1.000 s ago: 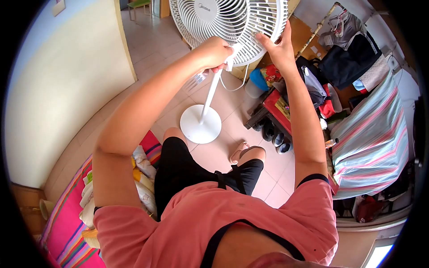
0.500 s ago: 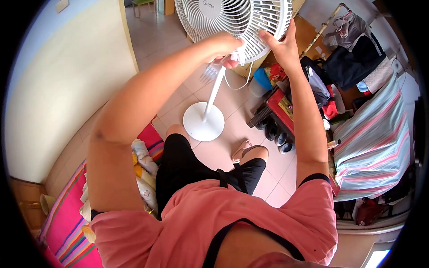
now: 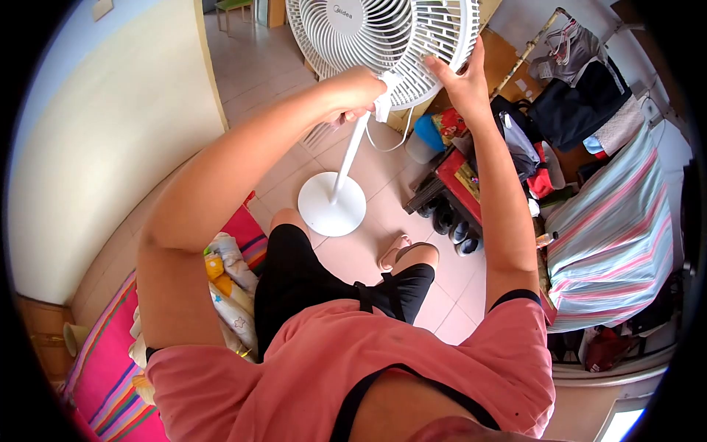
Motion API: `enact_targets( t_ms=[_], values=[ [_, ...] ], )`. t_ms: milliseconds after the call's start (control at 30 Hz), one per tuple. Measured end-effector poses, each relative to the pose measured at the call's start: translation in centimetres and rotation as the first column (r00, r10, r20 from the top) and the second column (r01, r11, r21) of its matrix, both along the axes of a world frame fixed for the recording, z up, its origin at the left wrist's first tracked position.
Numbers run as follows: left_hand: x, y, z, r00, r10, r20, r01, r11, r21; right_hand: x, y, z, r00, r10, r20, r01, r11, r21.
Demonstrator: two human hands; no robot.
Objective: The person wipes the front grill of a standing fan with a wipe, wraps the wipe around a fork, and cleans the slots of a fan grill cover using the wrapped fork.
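A white pedestal fan [image 3: 318, 46] stands before me, its round grille at the top of the view and its round base [image 3: 318, 214] on the floor. My left hand [image 3: 359, 90] is closed around a crumpled white cloth [image 3: 384, 97] at the lower edge of the grille. Some of its fingers are hidden beneath the palm. My right hand [image 3: 465, 82] grips the grille's right rim, thumb on the front and the other fingers reaching behind. A white cord [image 3: 390, 148] loops down beside the fan's pole.
On the right, several shoes [image 3: 458, 231] sit under a red-topped low stand [image 3: 451, 177]. A striped cloth [image 3: 611, 247] and hanging clothes [image 3: 571, 103] lie beyond. To the left are a cream wall [image 3: 110, 155] and a bright striped cover [image 3: 110, 368] with bundled fabric.
My left hand has drawn slightly left with the white cloth, which now shows more plainly. My right hand keeps its hold on the rim. The whole view has shifted a little.
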State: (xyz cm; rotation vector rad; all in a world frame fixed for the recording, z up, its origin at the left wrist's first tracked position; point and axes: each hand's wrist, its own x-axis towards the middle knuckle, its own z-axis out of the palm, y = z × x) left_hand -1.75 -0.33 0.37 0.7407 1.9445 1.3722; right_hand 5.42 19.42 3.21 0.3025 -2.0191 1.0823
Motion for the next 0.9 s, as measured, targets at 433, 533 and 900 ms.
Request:
enact_targets(
  t_ms=[433, 533, 900],
  values=[
    [-0.6, 2.9, 1.5, 0.957, 0.029, -0.288, -0.053, 0.996, -0.076, 0.1, 0.3, 0.6, 0.998, -0.012, 0.055, 0.011, 1.000, 0.015],
    [-0.7, 0.5, 1.1, 0.981, -0.033, -0.190, 0.027, 0.999, -0.036, -0.1, 0.9, 0.4, 0.999, 0.022, 0.025, -0.023, 1.000, 0.019],
    [0.5, -0.7, -0.7, 0.995, 0.017, -0.101, -0.014, 1.000, 0.028, 0.0, 0.8, 0.3, 1.000, -0.015, 0.023, 0.014, 0.998, 0.054]
  ],
)
